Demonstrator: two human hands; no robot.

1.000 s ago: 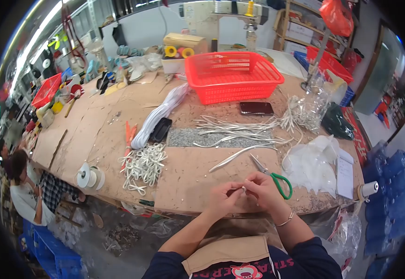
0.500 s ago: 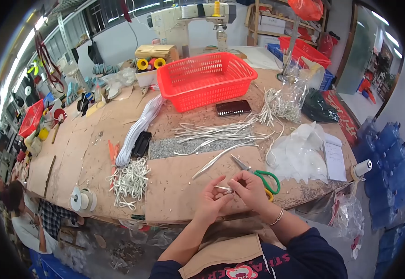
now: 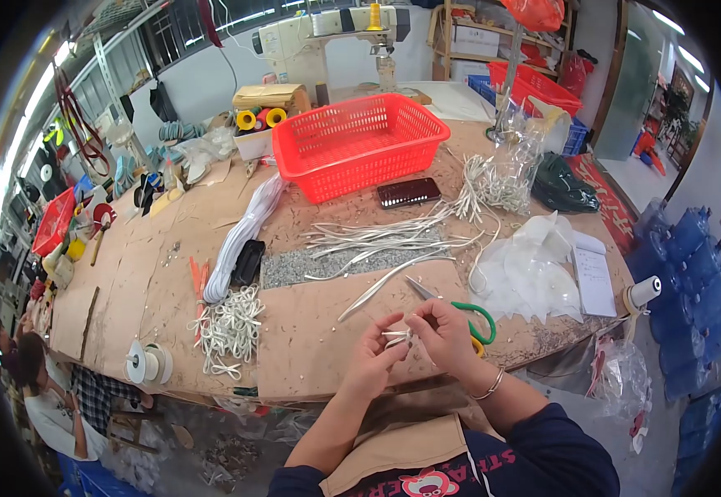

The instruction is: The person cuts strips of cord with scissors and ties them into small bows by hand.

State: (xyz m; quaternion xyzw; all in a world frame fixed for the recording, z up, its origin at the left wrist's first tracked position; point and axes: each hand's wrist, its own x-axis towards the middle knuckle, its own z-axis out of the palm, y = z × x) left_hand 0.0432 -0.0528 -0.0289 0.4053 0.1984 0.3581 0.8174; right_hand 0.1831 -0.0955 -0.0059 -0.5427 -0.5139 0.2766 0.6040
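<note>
Over the front of the table, my left hand (image 3: pixel 369 363) and my right hand (image 3: pixel 445 338) meet fingertip to fingertip. Pinched between them is a thin white cord (image 3: pixel 396 335), its light ends showing between the fingers; the rest is hidden. Both hands are closed on it. Scissors (image 3: pixel 486 325) with green and yellow handles lie right beside my right hand, blades pointing away from me. Just beyond my hands, loose white cords (image 3: pixel 377 240) are spread over a grey speckled slab (image 3: pixel 290 272). A heap of looped white cord (image 3: pixel 233 327) lies to the left.
A red plastic basket (image 3: pixel 360 153) stands at the back, with a phone (image 3: pixel 408 192) before it. At right are white translucent sheets (image 3: pixel 526 269), a notepad (image 3: pixel 594 277) and a thread cone (image 3: pixel 644 291). A cord spool (image 3: pixel 149 362) sits at the left front edge. Another person sits far left.
The view has shifted slightly. My fingers have moved a little on the cord, and more light-coloured ends now show between them.
</note>
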